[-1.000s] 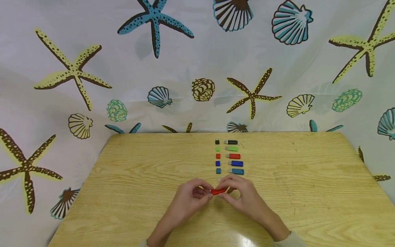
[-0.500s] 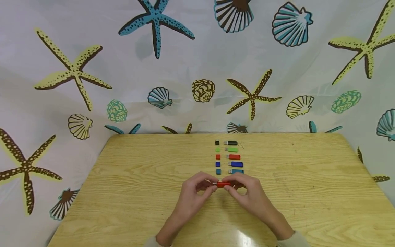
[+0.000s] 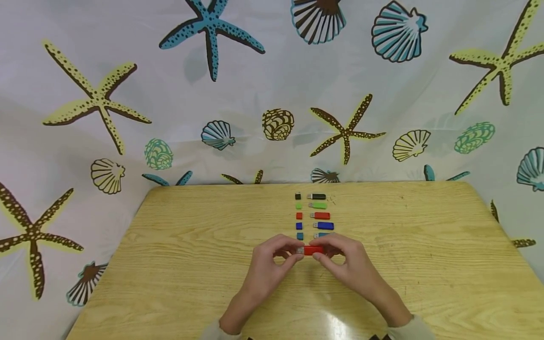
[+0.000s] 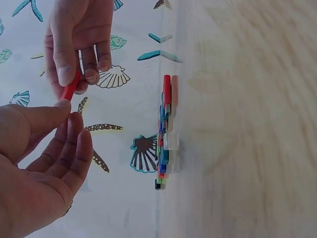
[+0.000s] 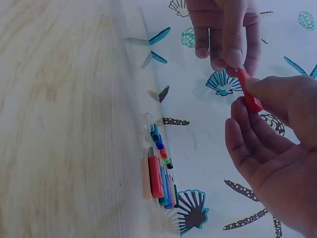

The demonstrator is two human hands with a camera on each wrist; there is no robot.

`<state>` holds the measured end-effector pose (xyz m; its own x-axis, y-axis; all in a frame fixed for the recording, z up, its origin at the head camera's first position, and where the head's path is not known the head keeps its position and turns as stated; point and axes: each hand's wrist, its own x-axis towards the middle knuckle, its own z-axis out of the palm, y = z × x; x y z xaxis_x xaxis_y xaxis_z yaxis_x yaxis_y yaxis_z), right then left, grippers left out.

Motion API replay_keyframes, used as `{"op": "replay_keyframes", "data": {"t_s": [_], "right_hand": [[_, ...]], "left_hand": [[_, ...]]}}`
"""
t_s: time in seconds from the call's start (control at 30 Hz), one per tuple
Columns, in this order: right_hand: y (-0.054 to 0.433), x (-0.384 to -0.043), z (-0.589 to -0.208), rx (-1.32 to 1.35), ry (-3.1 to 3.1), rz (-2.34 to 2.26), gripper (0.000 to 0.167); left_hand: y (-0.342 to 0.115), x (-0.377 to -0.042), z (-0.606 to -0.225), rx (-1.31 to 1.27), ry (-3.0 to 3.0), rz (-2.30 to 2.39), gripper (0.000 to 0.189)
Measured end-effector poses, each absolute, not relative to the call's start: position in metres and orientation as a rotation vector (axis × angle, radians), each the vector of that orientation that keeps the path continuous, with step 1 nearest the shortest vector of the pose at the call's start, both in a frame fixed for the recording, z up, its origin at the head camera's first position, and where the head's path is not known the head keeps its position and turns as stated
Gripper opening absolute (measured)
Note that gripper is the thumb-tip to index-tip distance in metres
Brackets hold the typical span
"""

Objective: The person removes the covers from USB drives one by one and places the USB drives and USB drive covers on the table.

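Note:
A red USB stick (image 3: 314, 250) is held level between both hands above the table, its pale, metal-looking plug end pointing left. My left hand (image 3: 269, 264) pinches the plug end between thumb and fingertips. The red body is pinched by my right hand (image 3: 350, 259) in the same way. In the right wrist view the red stick (image 5: 249, 91) slants between the fingertips. Under the hands, a second red USB stick (image 5: 155, 176) and a clear cap (image 4: 171, 142) lie on the table. The head view hides both of these behind the hands.
Beyond the hands, USB sticks lie in a column: black (image 3: 317, 196), green (image 3: 318, 206), red (image 3: 321, 216), blue (image 3: 325, 225) and teal, partly covered. Matching caps, such as the red cap (image 3: 299, 216), line up left of them. A patterned cloth (image 3: 246, 160) hangs behind the table (image 3: 191, 226).
Both hands have moved away from the body and slightly right with the red USB stick. It has turned from slightly tilted to level. The teal stick has become partly covered by the right hand.

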<state>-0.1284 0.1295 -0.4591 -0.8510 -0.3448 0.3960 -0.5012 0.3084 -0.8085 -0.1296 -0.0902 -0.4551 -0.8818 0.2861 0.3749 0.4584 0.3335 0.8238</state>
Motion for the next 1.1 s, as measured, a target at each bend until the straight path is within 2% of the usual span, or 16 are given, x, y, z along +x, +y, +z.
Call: {"op": "replay_keyframes", "data": {"t_s": [0.3, 0.67, 1.1], "right_hand": [[0.135, -0.131, -0.457, 0.847, -2.423, 1.418, 0.028], [0.137, -0.131, -0.459, 0.875, -2.445, 1.314, 0.025], [0.143, -0.128, -0.457, 1.068, -2.356, 1.240, 0.023]], "left_hand": [[-0.089, -0.131, -0.453, -0.695, -2.460, -1.573, 0.015], [-0.090, -0.133, -0.457, -0.730, -2.498, -1.565, 0.016], [-0.095, -0.130, -0.456, -0.757, -2.553, -1.634, 0.015]]}}
